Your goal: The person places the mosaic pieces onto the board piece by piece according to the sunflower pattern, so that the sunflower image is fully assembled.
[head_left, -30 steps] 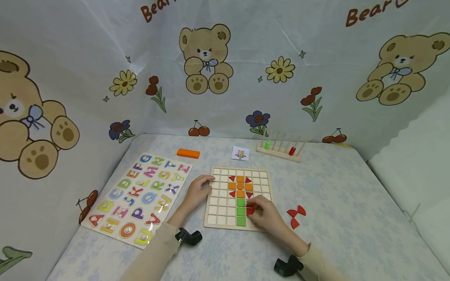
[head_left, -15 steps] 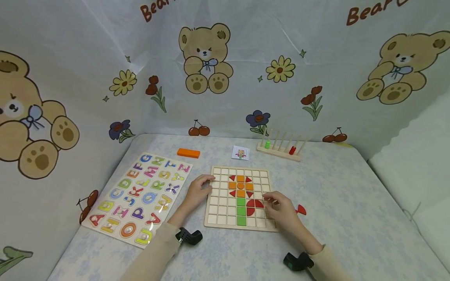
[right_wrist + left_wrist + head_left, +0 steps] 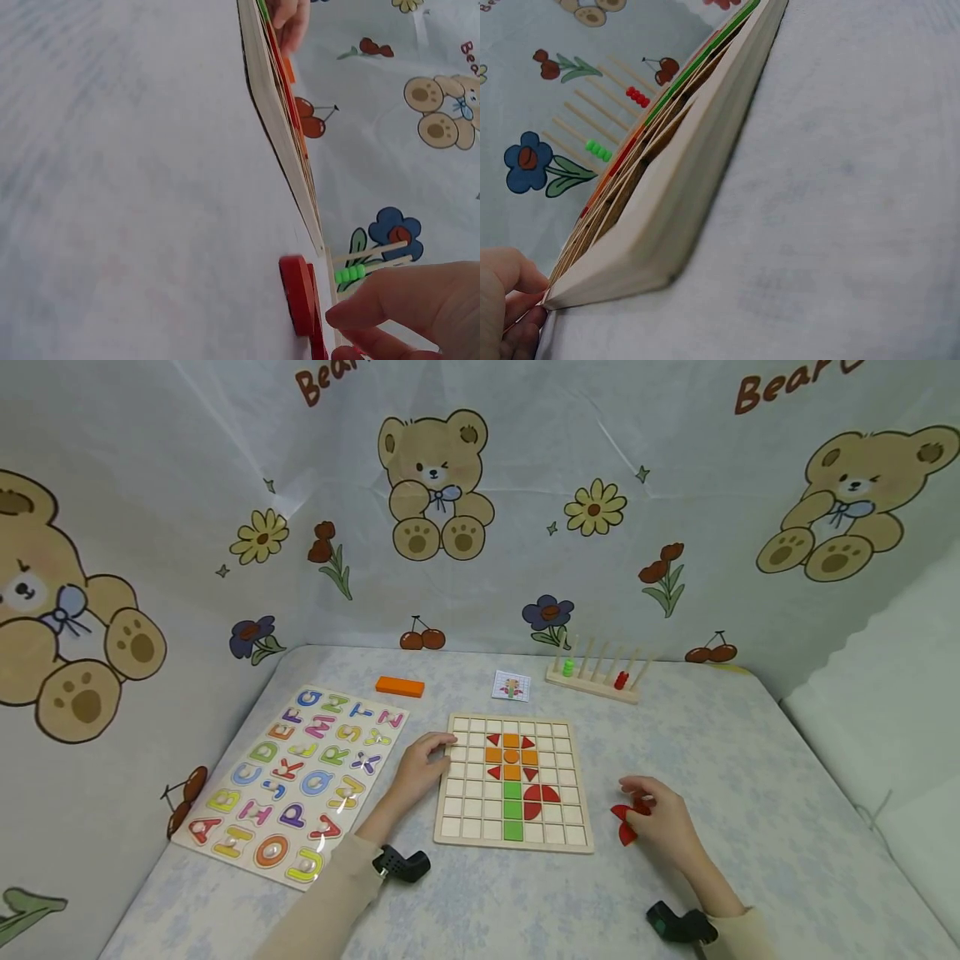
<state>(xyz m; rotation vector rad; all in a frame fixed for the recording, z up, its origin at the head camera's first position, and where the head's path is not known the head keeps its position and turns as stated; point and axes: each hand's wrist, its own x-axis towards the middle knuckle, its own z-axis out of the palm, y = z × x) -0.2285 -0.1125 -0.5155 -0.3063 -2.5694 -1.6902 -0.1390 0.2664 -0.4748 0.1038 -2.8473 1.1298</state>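
Observation:
A wooden grid board bears orange and green square tiles, red triangles, an orange disc and three red quarter-circle tiles. My left hand grips the board's left edge; in the left wrist view its fingertips meet at the corner. My right hand is over loose red quarter-circle pieces right of the board, its fingers bent and spread around one partly hidden piece. In the right wrist view red pieces lie just beside the fingertips; no firm hold shows.
An alphabet puzzle board lies at left. Behind the grid board are an orange block, a small pattern card and a wooden peg rack with green and red beads. A bear-print cloth hangs behind the table.
My right hand has left a red quarter-circle tile on the board and moved right to the loose red pieces. My left hand stays on the board's edge.

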